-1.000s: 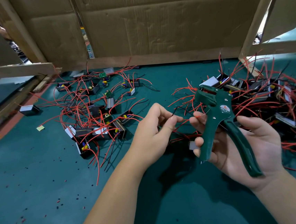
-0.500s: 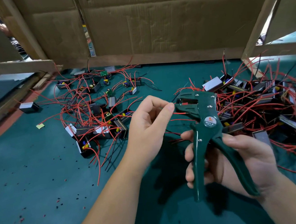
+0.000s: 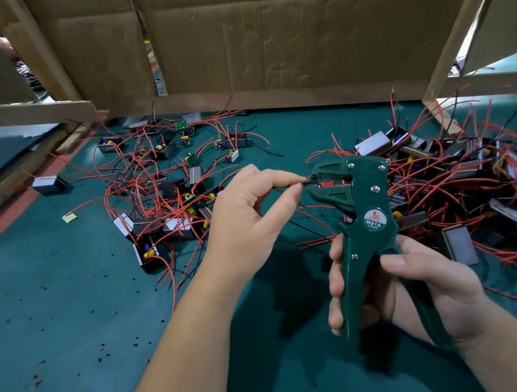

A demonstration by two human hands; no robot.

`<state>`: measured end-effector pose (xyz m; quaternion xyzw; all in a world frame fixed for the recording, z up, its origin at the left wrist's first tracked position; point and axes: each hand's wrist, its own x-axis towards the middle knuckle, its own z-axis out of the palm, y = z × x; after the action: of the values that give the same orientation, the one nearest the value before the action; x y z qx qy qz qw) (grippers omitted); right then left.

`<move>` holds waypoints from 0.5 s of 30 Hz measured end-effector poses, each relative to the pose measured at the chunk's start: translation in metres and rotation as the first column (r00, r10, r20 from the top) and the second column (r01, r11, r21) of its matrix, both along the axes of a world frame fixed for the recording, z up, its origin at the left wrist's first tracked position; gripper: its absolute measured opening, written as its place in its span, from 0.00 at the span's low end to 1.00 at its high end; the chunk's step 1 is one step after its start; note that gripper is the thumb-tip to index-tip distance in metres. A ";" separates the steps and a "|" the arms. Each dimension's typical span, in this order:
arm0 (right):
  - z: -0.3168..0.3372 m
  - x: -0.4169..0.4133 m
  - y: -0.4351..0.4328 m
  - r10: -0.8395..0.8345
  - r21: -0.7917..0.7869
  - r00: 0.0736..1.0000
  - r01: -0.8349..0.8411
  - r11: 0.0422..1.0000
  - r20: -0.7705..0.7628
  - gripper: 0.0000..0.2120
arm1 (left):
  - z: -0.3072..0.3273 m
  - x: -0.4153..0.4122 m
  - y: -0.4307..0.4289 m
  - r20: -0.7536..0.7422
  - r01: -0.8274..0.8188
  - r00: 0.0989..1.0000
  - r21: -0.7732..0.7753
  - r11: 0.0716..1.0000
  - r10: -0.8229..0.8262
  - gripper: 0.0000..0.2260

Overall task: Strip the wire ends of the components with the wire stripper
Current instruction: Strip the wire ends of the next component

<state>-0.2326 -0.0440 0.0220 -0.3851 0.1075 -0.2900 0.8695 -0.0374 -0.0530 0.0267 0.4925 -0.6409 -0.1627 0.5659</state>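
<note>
Green plastic is covering the wire stripper (image 3: 375,216), which is standing nearly upright in the right grip (image 3: 434,292). The fingers are curling round its front handle, and the thumb and palm are holding the rear handle. The two handles are standing apart. The head of the tool is pointing toward the left grip (image 3: 247,225), just beside its fingertips.

The left grip is pinching a thin black wire (image 3: 308,184) between the thumb and the first finger. The wire end is reaching into the mouth of the tool. Whether the jaws are already biting on it, the view is not showing clearly, and it is not possible to tell which component this wire belongs to.

Beyond the right grip and to its right, a dense pile of components (image 3: 457,176) with red wires is lying on the green bench (image 3: 56,310). Beyond the left grip, a looser group of components (image 3: 161,186) is spreading out. Near the left forearm, on its outer side, small red and black insulation bits (image 3: 101,348) are lying scattered. Cardboard walls (image 3: 267,37) are standing behind everything.
</note>
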 end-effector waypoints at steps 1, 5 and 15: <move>-0.005 -0.003 0.002 -0.035 -0.078 0.995 0.028 0.997 -0.093 0.20 | 0.000 0.000 0.000 0.019 -0.003 1.000 0.005 1.000 0.003 0.07; -0.009 -0.005 0.002 -0.150 -0.082 0.961 0.134 0.988 -0.234 0.24 | 0.001 -0.001 0.002 0.056 -0.026 0.998 0.007 1.000 0.026 0.06; -0.005 -0.001 0.005 -0.215 -0.102 0.934 0.194 0.976 -0.283 0.25 | 0.001 0.000 0.002 0.108 -0.037 0.993 -0.016 0.999 0.038 0.05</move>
<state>-0.2339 -0.0388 0.0171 -0.4416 0.2640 -0.3224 0.7946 -0.0375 -0.0510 0.0281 0.5087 -0.6623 -0.1207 0.5367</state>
